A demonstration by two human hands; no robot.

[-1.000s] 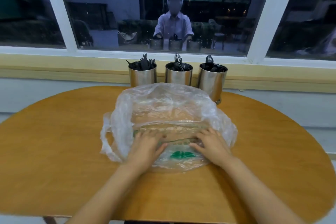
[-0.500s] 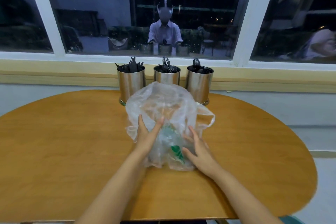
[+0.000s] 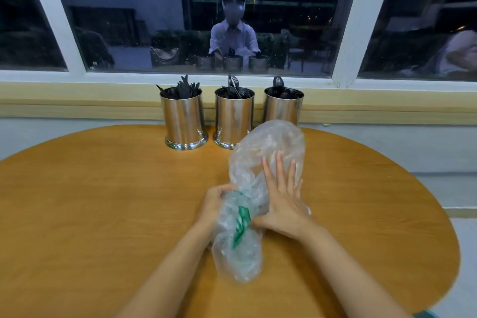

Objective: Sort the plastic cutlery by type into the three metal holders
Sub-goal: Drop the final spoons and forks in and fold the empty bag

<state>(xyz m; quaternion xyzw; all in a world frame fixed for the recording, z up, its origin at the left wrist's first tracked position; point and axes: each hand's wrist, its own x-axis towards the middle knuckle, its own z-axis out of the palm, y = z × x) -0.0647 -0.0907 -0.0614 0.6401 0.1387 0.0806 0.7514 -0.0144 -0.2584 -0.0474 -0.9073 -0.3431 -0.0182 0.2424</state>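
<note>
- Black cutlery (image 3: 184,88) stands sorted in three metal holders (image 3: 233,116) at the far edge of the tabletop (image 3: 103,201).
- My left hand (image 3: 215,201) grips the crumpled clear plastic bag (image 3: 240,253) just in front of them; my right hand (image 3: 282,206) presses it, fingers straight.

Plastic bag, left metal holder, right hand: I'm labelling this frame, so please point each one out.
plastic bag (image 3: 269,141), head view, upper bulge of the clear film.
left metal holder (image 3: 183,119), head view, middle of its shiny wall.
right hand (image 3: 282,205), head view, back of the hand.
</note>
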